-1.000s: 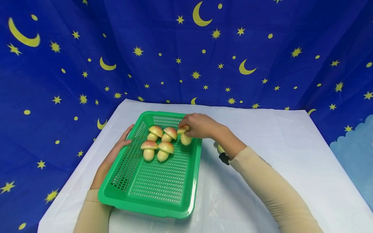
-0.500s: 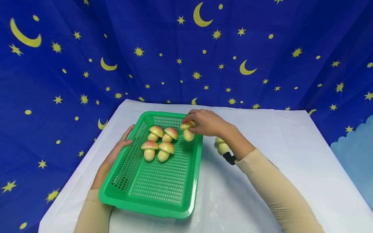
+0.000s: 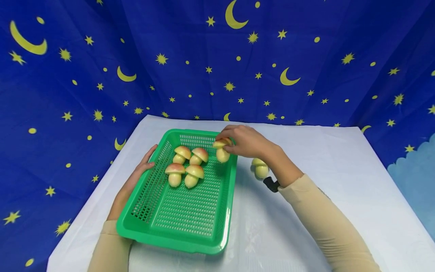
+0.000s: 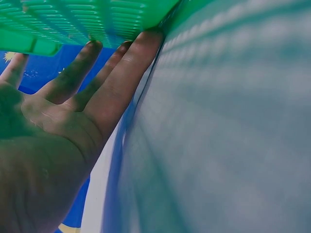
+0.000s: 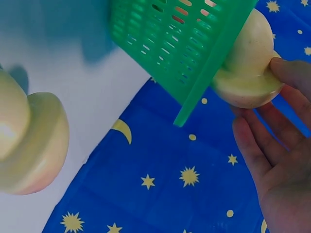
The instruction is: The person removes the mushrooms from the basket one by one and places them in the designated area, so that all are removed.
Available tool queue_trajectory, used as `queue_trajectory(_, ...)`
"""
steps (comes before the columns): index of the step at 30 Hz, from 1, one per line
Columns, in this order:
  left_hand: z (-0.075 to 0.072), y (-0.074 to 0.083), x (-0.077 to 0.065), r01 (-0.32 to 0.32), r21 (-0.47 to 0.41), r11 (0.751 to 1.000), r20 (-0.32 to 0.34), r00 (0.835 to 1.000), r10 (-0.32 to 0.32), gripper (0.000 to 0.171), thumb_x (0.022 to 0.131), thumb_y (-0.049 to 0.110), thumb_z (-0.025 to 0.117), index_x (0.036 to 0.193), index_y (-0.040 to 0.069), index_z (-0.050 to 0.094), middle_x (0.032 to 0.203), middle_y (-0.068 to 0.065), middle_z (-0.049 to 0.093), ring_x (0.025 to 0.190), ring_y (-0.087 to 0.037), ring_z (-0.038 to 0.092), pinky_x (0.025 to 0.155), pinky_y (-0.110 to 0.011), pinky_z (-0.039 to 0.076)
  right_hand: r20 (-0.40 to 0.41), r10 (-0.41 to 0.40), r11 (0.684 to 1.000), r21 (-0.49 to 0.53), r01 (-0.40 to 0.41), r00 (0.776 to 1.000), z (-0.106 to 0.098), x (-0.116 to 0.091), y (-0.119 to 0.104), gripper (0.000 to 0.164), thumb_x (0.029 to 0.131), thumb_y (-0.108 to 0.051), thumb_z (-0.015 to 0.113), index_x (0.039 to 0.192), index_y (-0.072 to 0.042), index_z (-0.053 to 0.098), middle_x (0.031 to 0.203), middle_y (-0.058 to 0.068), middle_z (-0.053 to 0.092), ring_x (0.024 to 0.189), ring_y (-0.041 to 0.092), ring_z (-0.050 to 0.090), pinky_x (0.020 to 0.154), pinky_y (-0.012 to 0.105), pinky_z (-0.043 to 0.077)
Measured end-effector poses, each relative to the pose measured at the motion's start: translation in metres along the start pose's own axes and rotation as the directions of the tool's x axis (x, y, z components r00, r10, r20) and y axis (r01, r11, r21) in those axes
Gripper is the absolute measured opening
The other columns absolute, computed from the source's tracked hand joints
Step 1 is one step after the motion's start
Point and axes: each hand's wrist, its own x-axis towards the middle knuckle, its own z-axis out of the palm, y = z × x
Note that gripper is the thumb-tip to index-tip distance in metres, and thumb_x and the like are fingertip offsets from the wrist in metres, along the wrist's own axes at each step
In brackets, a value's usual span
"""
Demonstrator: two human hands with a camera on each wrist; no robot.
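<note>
A green perforated basket (image 3: 183, 223) stands tilted on the left half of the table, several toy mushrooms (image 3: 175, 174) with reddish-yellow caps in its far part. My left hand (image 3: 134, 179) is at its left side; in the left wrist view the straight fingers (image 4: 124, 73) touch the perforated green plastic. My right hand (image 3: 248, 141) pinches one mushroom (image 3: 222, 155) by its cap over the basket's far right corner, stem down. The right wrist view shows thumb and fingers at the cap of that mushroom (image 5: 250, 48), close to the basket's rim.
Another mushroom (image 3: 261, 169) lies on the white table (image 3: 306, 162) right of the basket, below my right wrist. A black device (image 3: 271, 184) sits at that wrist. Behind and to the left hangs a blue cloth (image 3: 190, 79) with yellow moons and stars.
My right hand has moved slightly right and up with the mushroom, from among the others towards the basket's right rim. The mushroom on the table shows more fully now. My left hand stays put.
</note>
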Motion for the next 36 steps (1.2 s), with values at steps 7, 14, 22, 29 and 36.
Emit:
queue_trajectory(7, 0.002, 0.002, 0.001, 0.021, 0.015, 1.0, -0.022, 1.0, -0.021, 0.068, 0.098, 0.004, 0.029, 0.154, 0.012, -0.009, 0.156, -0.026, -0.001, 0.124, -0.013, 0.045, 0.095, -0.027, 0.045, -0.037, -0.02, 0.998, 0.055, 0.022, 0.999, -0.005, -0.006, 0.001, 0.029, 0.089, -0.019, 0.068, 0.117, -0.017, 0.069, 0.11, -0.007, 0.063, 0.094, 0.01, 0.054, 0.082, 0.033, 0.046)
queue_trajectory(14, 0.002, 0.001, 0.001, 0.003, 0.008, 1.0, -0.009, 1.0, -0.003, 0.068, 0.098, 0.004, 0.028, 0.154, 0.012, -0.009, 0.156, -0.027, -0.003, 0.118, -0.007, 0.048, 0.094, -0.027, 0.046, -0.066, 0.021, 0.996, 0.088, -0.016, 0.998, -0.008, -0.016, 0.005, 0.029, 0.09, -0.021, 0.066, 0.118, -0.02, 0.069, 0.113, -0.01, 0.062, 0.097, 0.007, 0.054, 0.081, 0.032, 0.047)
queue_trajectory(22, 0.002, 0.0, 0.002, -0.023, 0.035, 0.999, -0.032, 0.999, 0.024, 0.071, 0.093, 0.003, 0.03, 0.153, 0.007, -0.007, 0.154, -0.029, 0.001, 0.111, -0.003, 0.05, 0.092, -0.025, 0.046, -0.088, 0.039, 0.996, 0.086, -0.031, 0.995, -0.009, -0.023, 0.007, 0.03, 0.089, -0.024, 0.068, 0.119, -0.022, 0.068, 0.116, -0.011, 0.061, 0.1, 0.007, 0.053, 0.084, 0.033, 0.046)
queue_trajectory(29, 0.002, 0.001, 0.001, 0.03, 0.045, 0.999, -0.054, 0.998, -0.027, 0.071, 0.095, 0.007, 0.031, 0.155, 0.013, -0.007, 0.156, -0.025, 0.003, 0.124, -0.018, 0.043, 0.093, -0.029, 0.047, -0.103, 0.043, 0.995, 0.099, -0.033, 0.994, -0.009, -0.03, 0.011, 0.03, 0.09, -0.023, 0.068, 0.119, -0.022, 0.068, 0.116, -0.012, 0.06, 0.093, 0.007, 0.053, 0.079, 0.032, 0.046)
queue_trajectory(36, 0.002, 0.002, 0.002, 0.021, 0.038, 0.999, -0.049, 0.999, -0.019, 0.073, 0.094, 0.005, 0.032, 0.154, 0.011, -0.007, 0.156, -0.026, 0.002, 0.12, -0.012, 0.046, 0.093, -0.028, 0.047, -0.112, 0.046, 0.992, 0.118, -0.032, 0.993, -0.011, -0.039, 0.013, 0.03, 0.091, -0.024, 0.067, 0.121, -0.021, 0.067, 0.12, -0.01, 0.059, 0.097, 0.008, 0.054, 0.079, 0.034, 0.047)
